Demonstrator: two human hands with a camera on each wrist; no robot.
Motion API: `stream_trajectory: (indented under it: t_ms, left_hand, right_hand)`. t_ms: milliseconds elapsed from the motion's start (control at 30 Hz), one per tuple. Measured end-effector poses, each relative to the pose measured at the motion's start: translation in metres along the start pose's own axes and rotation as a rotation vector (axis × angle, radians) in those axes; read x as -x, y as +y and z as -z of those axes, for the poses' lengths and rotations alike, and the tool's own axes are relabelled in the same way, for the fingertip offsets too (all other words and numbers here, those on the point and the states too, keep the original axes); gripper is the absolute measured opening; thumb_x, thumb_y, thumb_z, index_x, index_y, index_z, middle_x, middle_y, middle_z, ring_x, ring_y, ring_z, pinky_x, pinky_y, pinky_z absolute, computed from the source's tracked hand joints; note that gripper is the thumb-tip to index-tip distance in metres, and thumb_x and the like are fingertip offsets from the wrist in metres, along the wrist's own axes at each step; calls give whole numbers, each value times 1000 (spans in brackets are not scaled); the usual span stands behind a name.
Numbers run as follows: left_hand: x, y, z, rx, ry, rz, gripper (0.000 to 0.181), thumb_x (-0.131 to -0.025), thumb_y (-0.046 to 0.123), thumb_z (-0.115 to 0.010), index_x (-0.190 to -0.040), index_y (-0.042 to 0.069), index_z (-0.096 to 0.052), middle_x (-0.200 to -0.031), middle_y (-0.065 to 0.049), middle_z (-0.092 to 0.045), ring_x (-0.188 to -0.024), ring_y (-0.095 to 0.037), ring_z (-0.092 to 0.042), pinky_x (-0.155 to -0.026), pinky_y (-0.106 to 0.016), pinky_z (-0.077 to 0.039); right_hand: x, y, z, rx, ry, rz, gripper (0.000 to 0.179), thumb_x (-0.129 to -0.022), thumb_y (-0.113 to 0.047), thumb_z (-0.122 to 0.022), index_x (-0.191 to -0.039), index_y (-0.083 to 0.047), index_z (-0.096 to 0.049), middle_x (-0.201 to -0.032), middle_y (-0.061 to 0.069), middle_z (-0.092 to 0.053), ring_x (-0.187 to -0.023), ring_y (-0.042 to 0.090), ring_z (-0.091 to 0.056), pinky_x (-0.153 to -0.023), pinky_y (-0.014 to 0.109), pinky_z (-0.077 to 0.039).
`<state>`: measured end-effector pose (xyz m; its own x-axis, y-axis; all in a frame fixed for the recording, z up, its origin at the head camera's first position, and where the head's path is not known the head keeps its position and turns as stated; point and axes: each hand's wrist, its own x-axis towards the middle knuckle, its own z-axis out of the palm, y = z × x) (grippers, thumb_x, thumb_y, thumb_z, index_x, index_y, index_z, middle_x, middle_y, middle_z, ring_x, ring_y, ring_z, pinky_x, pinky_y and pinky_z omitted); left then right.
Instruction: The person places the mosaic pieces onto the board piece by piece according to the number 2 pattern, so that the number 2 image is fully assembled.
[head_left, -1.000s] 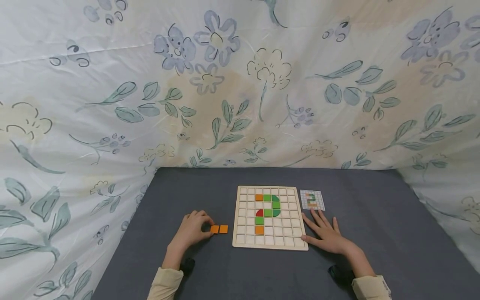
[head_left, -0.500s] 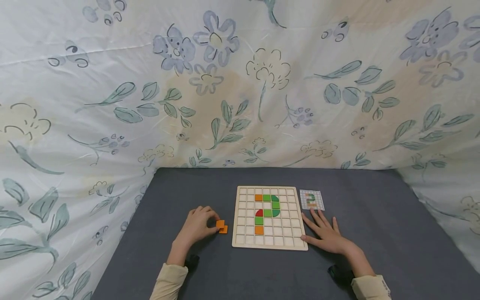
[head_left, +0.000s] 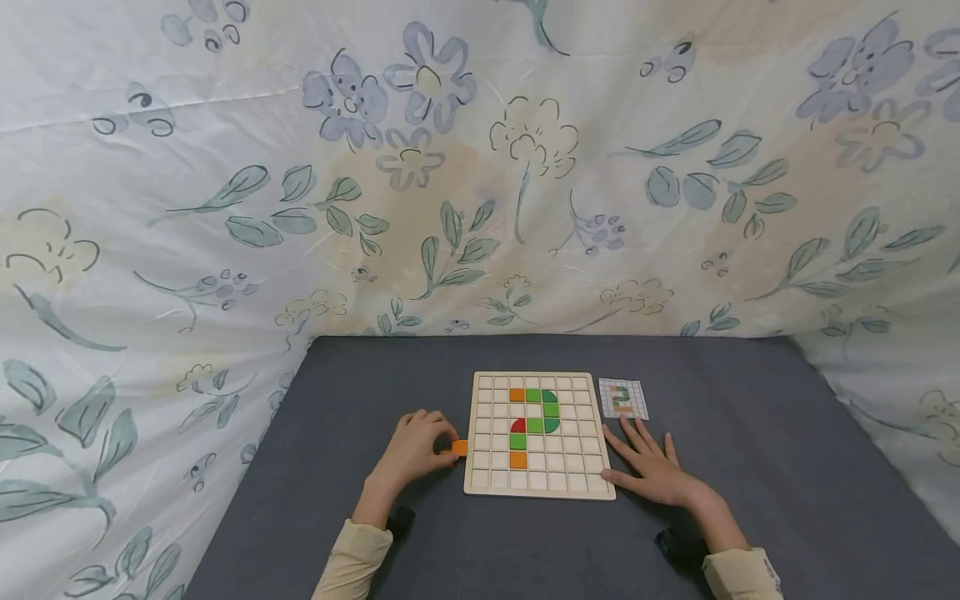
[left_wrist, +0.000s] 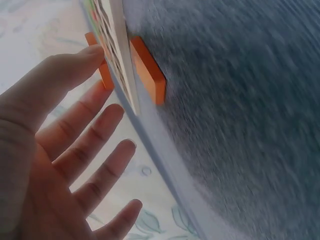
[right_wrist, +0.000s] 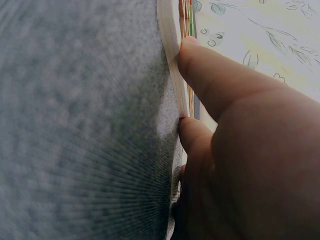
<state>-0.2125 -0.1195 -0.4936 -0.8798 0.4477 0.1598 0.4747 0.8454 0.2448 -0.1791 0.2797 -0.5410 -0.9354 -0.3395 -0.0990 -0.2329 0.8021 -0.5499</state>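
Note:
Between thumb and index finger, my left hand [head_left: 416, 446] pinches an orange square tile [head_left: 460, 447] at the left edge of the wooden grid board [head_left: 540, 497]. The left wrist view shows this raised tile [left_wrist: 106, 75] at the fingertips. A second orange tile [left_wrist: 149, 72] lies on the cloth beside the board; in the head view the left fingers mostly hide it. My right hand [head_left: 652, 468] lies with spread fingers along the board's right side. Its thumb [right_wrist: 200, 65] touches the wooden rim.
Orange, green and red tiles [head_left: 535, 427] sit in the board's cells in a curved pattern. A small printed pattern card [head_left: 623, 399] lies by the board's upper right corner. A dark cloth [head_left: 540, 550] covers the table, with a floral curtain [head_left: 480, 167] behind.
My left hand has lifted one of the two orange tiles and carried it right, over the other one, to the board's left edge. My right hand has stayed in place.

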Motion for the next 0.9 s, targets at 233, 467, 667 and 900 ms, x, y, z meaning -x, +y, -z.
stream_trajectory:
  t_ms: [233,467,667,900]
  left_hand:
    - [-7,9,-4,3,-6,-34,21,-73,36,-78,-87,23,-71,-96,5,-61,-90,-17,-50,-94,-53,-37]
    - [-14,21,-5,6,-22,-69,24,-73,39,-77,-89,22,-71,-97,3,-61,-92,-19,-51,-97,-53,-35]
    - [-20,30,-8,12,-34,-90,21,-75,39,-75,-89,23,-71,-96,5,-61,-94,-18,-51,-99,-52,-35]
    - [-26,41,-14,20,-49,-109,20,-76,39,-73,-89,24,-71,-95,7,-60,-91,-16,-50,-99,-49,-34]
  right_hand:
    - [2,-7,5,-15,7,18,75,-87,-50,-55,-147,-14,-27,-153,23,-7,-139,45,4,-97,70,15]
    - [2,-4,2,9,16,19,75,-87,-54,-53,-148,-19,-25,-154,19,-6,-140,41,6,-98,69,16]
    - [1,-3,0,7,19,28,75,-87,-54,-53,-148,-18,-25,-154,19,-6,-140,41,7,-98,69,16]
    - [0,1,-1,18,4,6,77,-87,-57,-51,-149,-21,-23,-155,17,-4,-141,39,8,-100,67,17]
